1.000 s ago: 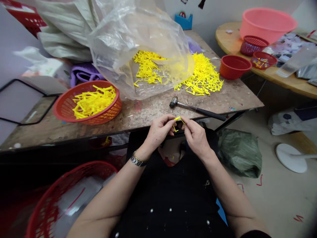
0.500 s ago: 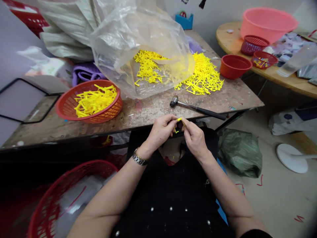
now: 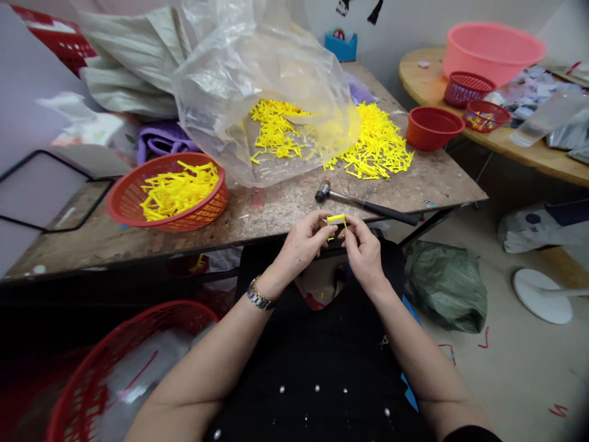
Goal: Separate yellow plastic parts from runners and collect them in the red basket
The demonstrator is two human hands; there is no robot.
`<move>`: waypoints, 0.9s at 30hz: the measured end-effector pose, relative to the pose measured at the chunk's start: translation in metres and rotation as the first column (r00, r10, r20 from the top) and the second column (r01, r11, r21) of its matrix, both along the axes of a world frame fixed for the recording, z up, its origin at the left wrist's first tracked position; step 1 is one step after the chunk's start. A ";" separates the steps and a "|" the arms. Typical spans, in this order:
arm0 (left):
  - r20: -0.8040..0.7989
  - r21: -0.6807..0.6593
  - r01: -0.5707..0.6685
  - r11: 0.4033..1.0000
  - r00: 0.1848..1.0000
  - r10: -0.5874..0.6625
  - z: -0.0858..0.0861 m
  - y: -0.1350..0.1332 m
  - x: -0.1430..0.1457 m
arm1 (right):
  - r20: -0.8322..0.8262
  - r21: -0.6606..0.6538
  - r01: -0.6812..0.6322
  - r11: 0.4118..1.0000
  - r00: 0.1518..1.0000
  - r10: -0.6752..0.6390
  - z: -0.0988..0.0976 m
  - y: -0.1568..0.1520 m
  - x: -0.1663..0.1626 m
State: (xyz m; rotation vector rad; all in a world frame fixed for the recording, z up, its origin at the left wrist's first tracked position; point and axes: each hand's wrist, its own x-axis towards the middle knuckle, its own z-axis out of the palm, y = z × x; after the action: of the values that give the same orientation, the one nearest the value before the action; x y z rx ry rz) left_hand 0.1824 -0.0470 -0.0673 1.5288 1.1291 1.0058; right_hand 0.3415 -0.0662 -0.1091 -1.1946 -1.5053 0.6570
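Observation:
Both my hands meet at the near edge of the worn table [image 3: 285, 212]. My left hand [image 3: 301, 245] and my right hand [image 3: 365, 252] each pinch an end of a small yellow plastic piece [image 3: 337, 220] held between them. A hammer [image 3: 363, 204] lies on the table just beyond my fingers. A heap of loose yellow pieces [image 3: 375, 144] lies farther back, partly under a clear plastic bag [image 3: 257, 80]. An orange basket [image 3: 170, 193] with several yellow pieces stands at the left.
A red bowl [image 3: 432, 127] sits at the table's far right corner. A second table [image 3: 501, 138] at the right carries a pink basin [image 3: 492, 49] and small red baskets. A red basket [image 3: 115, 374] is at my lower left, a green bag [image 3: 446, 285] on the floor.
The yellow piece has turned from hanging bent between my fingers to lying level across them. My hands stay together at the table's edge, shifted slightly.

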 end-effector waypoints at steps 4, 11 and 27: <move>0.048 -0.072 -0.004 0.997 0.999 0.008 -0.006 -0.002 0.001 | -0.097 -0.023 0.012 1.000 0.995 -0.014 -0.003 0.006 -0.001; 0.062 -0.079 -0.058 0.995 0.996 0.063 -0.004 -0.003 0.001 | -0.112 -0.088 -0.059 0.994 0.993 0.049 -0.003 0.005 -0.007; -0.678 0.517 -0.041 0.855 0.591 0.438 0.022 0.041 -0.040 | 0.871 0.120 0.173 0.978 0.455 -0.187 0.042 0.052 0.046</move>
State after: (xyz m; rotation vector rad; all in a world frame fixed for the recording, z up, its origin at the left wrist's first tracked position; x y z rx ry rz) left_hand 0.1420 -0.0065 -0.0453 2.3773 1.8573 0.8051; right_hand 0.3877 -0.0138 -0.0669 -1.7992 -2.1592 -0.2322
